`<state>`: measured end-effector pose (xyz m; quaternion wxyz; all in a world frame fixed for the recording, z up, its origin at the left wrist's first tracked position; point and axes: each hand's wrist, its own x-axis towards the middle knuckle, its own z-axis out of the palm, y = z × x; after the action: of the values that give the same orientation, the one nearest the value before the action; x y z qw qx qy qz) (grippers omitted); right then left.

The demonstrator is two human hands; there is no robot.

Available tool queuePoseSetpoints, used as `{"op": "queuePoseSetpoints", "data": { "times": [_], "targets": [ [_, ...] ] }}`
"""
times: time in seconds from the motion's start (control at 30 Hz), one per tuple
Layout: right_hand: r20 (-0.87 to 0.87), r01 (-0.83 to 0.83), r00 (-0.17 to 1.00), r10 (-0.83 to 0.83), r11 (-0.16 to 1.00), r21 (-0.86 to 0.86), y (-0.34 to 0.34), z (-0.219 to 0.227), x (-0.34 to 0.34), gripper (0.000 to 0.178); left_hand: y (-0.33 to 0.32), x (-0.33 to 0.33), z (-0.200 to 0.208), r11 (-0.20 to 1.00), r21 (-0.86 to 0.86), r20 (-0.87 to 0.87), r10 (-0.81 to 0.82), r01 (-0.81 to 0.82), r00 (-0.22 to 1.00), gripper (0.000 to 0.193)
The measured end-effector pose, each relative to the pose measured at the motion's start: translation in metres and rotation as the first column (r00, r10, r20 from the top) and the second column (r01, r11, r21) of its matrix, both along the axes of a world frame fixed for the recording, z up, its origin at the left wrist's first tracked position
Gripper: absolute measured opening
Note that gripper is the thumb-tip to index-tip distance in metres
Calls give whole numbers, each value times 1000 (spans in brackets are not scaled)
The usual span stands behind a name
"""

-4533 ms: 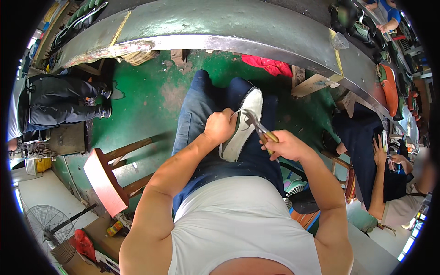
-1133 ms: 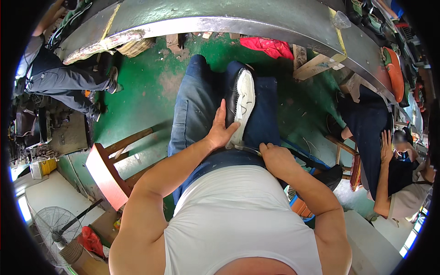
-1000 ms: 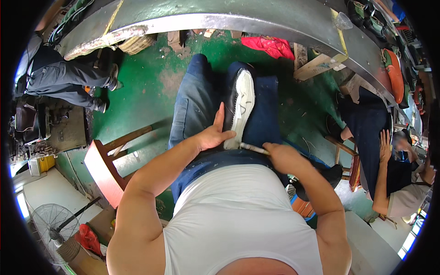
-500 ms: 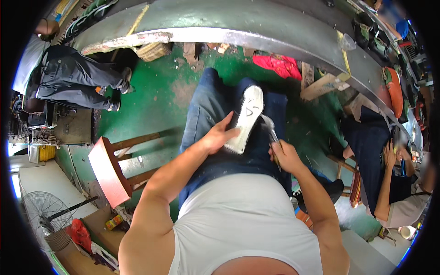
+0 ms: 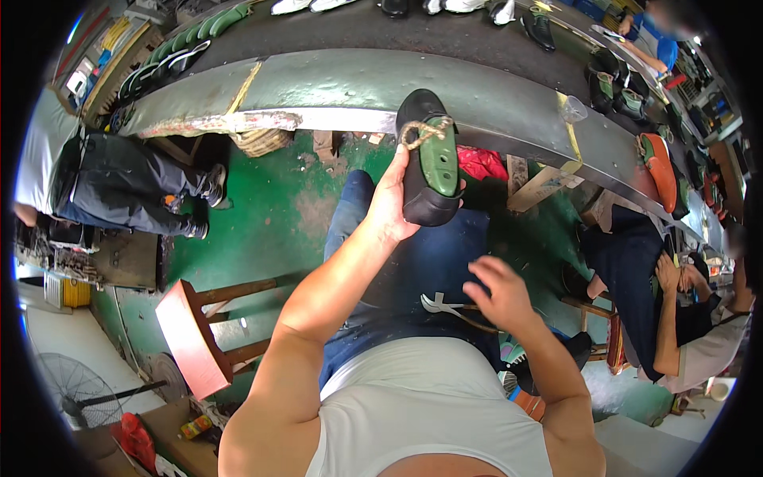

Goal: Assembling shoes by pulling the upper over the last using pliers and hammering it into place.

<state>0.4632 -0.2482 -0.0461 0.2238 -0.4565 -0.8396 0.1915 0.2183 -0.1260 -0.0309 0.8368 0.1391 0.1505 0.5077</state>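
Note:
My left hand (image 5: pixel 389 200) is wrapped round a black shoe (image 5: pixel 431 210), raised in front of me with its opening toward me. A green shoe last (image 5: pixel 437 165) fills the shoe, and a loop of brown cord (image 5: pixel 412 129) is tied to the last. Over my lap, my right hand (image 5: pixel 504 297) is empty, with its fingers apart. Metal lasting pincers (image 5: pixel 437 304) lie across my thighs just beside that hand, the jaws pointing left.
A long metal-edged bench (image 5: pixel 334 83) runs across ahead, with several shoes along its far side. An orange shoe last (image 5: pixel 656 171) rests near its right end. A wooden stool (image 5: pixel 187 338) stands at my left. Co-workers sit at the right (image 5: pixel 675 318) and stand at the left (image 5: pixel 103 175).
My left hand has lifted the shoe toward the bench and turned it from its white underside to its opening. My right hand has let go of the pincers, which now lie on my lap.

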Motion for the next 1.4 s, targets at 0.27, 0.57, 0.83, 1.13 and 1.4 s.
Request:
{"op": "queuePoseSetpoints", "data": {
  "times": [0.27, 0.57, 0.83, 1.13, 1.4],
  "targets": [
    [-327, 25, 929, 175, 850, 526, 82, 63, -68, 48, 2, 7, 1, 996, 63, 103, 56, -63, 993, 66],
    [-231, -76, 900, 368, 656, 751, 93, 53, -71, 45, -7, 6, -2, 996, 29, 91, 84, -87, 992, 67],
    [-208, -252, 839, 502, 699, 670, 142, 91, -84, 36, -9, 3, 9, 990, -41, 106, 137, -133, 985, 53],
    [-529, -312, 673, 517, 847, 430, 190, 91, -106, 30, 7, 18, 26, 974, -97, 108, 216, -206, 970, 50],
    [-663, -25, 749, 14, 1000, -8, 155, 33, -71, 104, 28, 36, 5, 986, 13, -119, 168, -167, 979, 63]
  ]
}}
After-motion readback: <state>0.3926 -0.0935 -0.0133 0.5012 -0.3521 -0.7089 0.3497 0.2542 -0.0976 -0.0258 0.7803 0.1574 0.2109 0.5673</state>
